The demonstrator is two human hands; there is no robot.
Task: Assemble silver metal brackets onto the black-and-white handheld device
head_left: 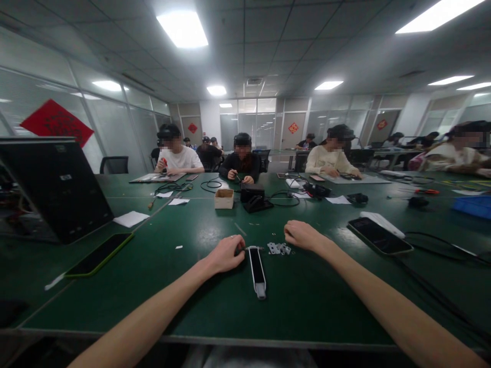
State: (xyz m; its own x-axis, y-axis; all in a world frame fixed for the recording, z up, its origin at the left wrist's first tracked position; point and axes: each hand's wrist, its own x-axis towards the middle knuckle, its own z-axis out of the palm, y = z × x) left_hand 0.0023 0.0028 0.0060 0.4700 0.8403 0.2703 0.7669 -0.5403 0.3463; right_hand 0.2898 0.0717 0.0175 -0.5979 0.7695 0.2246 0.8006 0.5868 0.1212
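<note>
My left hand rests on the green table with its fingers curled closed beside the top end of a slim device. Whatever those fingers pinch is too small and dark to make out. The slim device lies lengthwise, with a white frame, a long black face and a grey narrow end towards me. Just right of its top is a small pile of flat silvery metal pieces. Beyond that pile my right hand is closed, fingertips down near the tabletop; anything in them is hidden.
A black phone lies to the right beside a white object and cables. On the left are a green-edged phone and a black computer case. Ahead stand a small cardboard box and a black stand. Several people sit across.
</note>
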